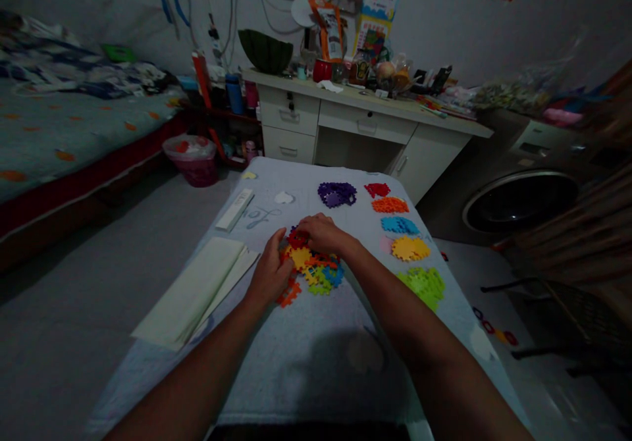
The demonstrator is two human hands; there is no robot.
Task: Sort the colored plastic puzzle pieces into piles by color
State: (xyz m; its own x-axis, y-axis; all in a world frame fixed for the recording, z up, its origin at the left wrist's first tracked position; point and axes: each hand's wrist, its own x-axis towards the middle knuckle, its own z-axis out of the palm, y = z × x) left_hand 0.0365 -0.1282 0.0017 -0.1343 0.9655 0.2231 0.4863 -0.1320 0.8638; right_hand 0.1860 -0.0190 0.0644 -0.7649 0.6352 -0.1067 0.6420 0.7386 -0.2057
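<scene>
A mixed heap of coloured plastic puzzle pieces [318, 271] lies in the middle of a cloth-covered table [306, 355]. My left hand [270, 271] rests on the heap's left edge with its fingers curled. My right hand [320, 232] lies over the heap's far side, its fingertips pinched on a red piece [297, 237]. Sorted piles sit to the right: purple [336, 194], red [377, 189], orange [390, 205], blue [399, 225], yellow [409, 248] and green [423, 285].
Folded pale sheets [197, 289] and a white flat box [236, 209] lie on the table's left. A cluttered white desk [365, 115] stands behind, a bed [64, 138] at left, a washing machine [523, 197] and a dark chair [567, 322] at right.
</scene>
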